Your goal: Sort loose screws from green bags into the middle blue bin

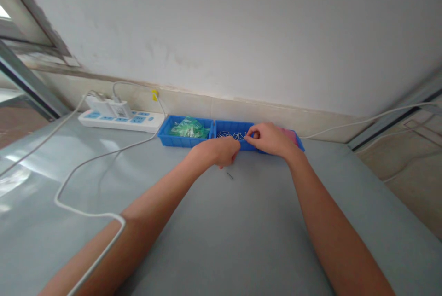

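My left hand (221, 151) is curled with its fingertips turned down, just in front of the middle blue bin (247, 145); what its fingers hold, if anything, is hidden. Small metal screws or nails (226, 135) lie loose inside that bin. Over the bin's right end, my right hand (267, 138) has thumb and forefinger pinched together, and anything between them is too small to make out. On the table just below my left hand rests a single screw or nail (229, 176).
At left, a blue bin (183, 142) holds a green plastic bag (189, 127). A right-hand bin (299, 142) with pink material (289, 135) is partly covered by my right hand. A white power strip (138, 123) stands by the wall; a white cable (86, 213) crosses my left forearm.
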Available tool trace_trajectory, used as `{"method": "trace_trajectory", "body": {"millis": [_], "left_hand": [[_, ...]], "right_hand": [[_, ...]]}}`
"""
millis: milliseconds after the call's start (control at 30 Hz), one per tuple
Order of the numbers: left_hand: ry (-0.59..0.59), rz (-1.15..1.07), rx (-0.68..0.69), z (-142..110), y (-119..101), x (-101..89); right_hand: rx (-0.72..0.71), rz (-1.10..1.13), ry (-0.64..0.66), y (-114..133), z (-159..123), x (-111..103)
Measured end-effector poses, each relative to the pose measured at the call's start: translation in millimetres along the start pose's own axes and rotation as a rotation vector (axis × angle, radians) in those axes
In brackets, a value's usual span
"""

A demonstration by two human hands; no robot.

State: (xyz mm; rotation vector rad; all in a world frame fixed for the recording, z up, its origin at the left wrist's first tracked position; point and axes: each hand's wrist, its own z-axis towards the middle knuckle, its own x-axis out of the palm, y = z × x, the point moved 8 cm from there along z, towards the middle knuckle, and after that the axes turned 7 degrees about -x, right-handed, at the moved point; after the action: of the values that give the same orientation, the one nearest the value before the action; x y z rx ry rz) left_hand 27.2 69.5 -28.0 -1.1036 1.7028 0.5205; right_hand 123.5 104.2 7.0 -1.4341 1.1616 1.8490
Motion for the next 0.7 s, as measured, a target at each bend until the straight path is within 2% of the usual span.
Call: {"method": "trace_trajectory", "body": {"millis": [100, 167, 267, 367, 567, 700], "left_hand": [[0.024, -0.014, 0.003, -7, 2, -3.1], [0.092, -0.039, -0.030, -15, 7, -1.7], [0.237, -0.107, -0.206, -26, 27, 6.3], [0.295, -0.158, -0.306, -31, 38, 11.3], [0.240, -0.054, -0.218, -19, 30, 11.1], [0.203, -0.088, -0.146, -12, 26, 11.0]], "right_hand": [[0.011, 0.017, 0.027, -1, -1, 1], [0.016, 0.037, 0.046, -2, -1, 3], [0.014, 0.047, 0.056, -3, -2, 3], [0.005, 0.055, 0.067, -1, -2, 2], [-0.005, 0.036, 0.063, 0, -2, 2], [-0.023, 0.066, 0.067, -1, -1, 4]]}}
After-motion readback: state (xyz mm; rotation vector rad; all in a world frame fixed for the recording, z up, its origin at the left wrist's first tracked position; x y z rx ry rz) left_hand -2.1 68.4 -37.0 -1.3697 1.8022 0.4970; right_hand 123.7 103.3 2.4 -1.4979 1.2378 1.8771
